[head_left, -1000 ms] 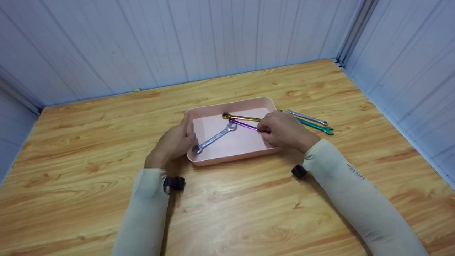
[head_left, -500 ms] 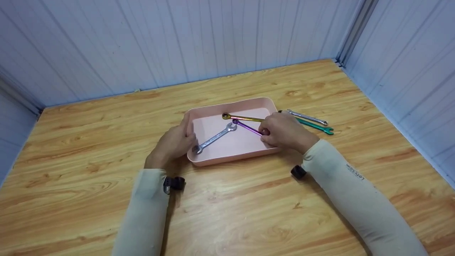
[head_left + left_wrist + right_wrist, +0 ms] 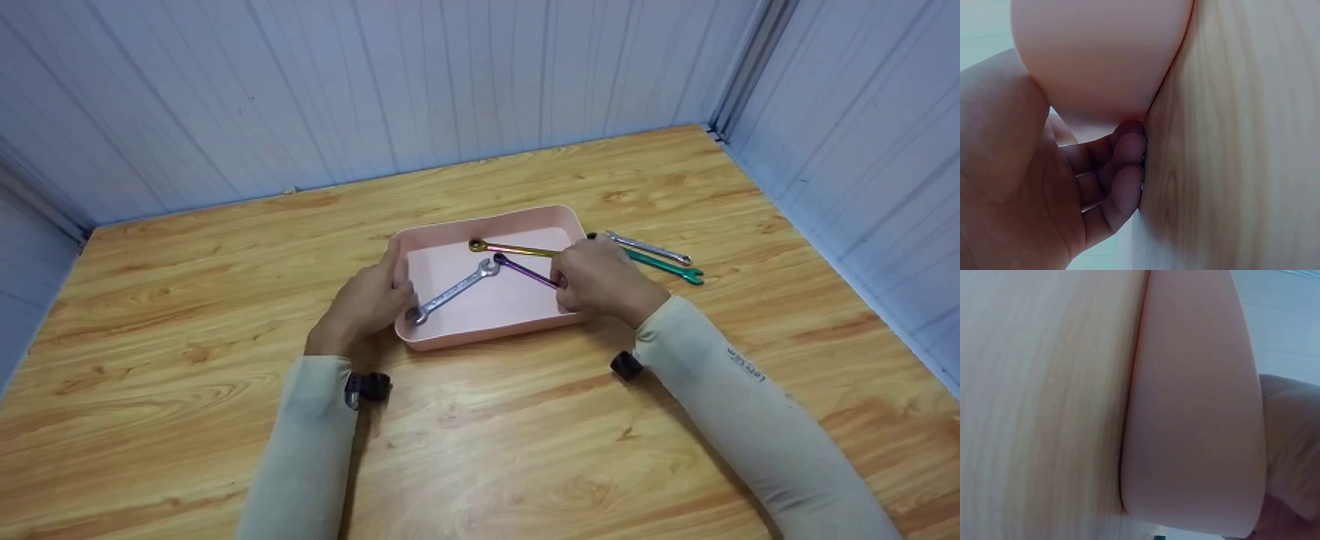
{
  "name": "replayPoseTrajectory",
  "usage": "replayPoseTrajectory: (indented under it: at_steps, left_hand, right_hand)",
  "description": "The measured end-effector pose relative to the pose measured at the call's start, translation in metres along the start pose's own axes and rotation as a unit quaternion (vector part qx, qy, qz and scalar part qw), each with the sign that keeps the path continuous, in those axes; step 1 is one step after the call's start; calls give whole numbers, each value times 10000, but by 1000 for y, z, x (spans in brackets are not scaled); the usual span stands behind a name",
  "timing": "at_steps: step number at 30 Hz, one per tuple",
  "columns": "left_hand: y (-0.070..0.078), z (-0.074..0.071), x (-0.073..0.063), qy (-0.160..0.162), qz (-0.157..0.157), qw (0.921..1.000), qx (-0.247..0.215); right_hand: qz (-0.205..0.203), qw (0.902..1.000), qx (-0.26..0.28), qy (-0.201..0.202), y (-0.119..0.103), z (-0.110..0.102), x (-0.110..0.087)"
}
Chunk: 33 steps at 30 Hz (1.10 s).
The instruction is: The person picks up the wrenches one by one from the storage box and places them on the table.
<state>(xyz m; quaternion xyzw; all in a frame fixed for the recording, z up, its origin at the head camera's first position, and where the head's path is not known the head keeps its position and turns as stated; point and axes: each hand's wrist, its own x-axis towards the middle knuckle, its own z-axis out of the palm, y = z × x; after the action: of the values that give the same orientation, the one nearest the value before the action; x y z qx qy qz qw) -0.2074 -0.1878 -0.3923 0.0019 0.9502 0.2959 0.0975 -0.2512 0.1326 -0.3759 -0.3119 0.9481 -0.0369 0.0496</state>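
Note:
In the head view, a pink tray (image 3: 487, 332) lies on the wooden table. My left hand (image 3: 367, 296) holds its left end, thumb along the rim and fingers curled against the outer wall (image 3: 1100, 62). Over the tray's right end, my right hand (image 3: 604, 277) pinches the near end of a purple combination wrench (image 3: 527, 271); that end is hidden by the fingers. The wrench's ring end points left. A silver wrench (image 3: 454, 291) slants across the tray's left part. Behind the purple one lies a gold ratcheting wrench (image 3: 517, 249), its right end covered by the hand.
Right of the tray, a green wrench (image 3: 665, 265) and a slim silver wrench (image 3: 651, 247) lie on the table, partly behind my right hand. Panelled walls (image 3: 465, 82) border the table (image 3: 480, 450) at the back and right.
The purple wrench has shifted slightly right and toward me, along with the fingertips of my right hand. My left hand and the tray have stayed put.

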Motion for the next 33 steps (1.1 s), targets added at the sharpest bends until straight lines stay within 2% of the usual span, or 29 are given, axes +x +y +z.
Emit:
replayPoseTrajectory:
  at_steps: [8, 13, 20, 25, 33]
  left_hand:
    - [0, 2, 0, 1, -185, 9998, -121]
    - [0, 1, 0, -9, -165, 9998, -107]
    - [0, -1, 1, -35, -26, 10000, -62]
    - [1, -1, 2, -44, -41, 9999, -81]
    - [2, 0, 1, -15, -58, 9999, -83]
  right_hand:
    - [100, 9998, -73, -122, -2, 0, 1]
    - [129, 9999, 48, -91, -2, 0, 1]
    - [-79, 9998, 127, 107, 0, -1, -2]
    - [-63, 9998, 131, 151, 0, -1, -3]
    - [-255, 9992, 106, 285, 1, 1, -2]
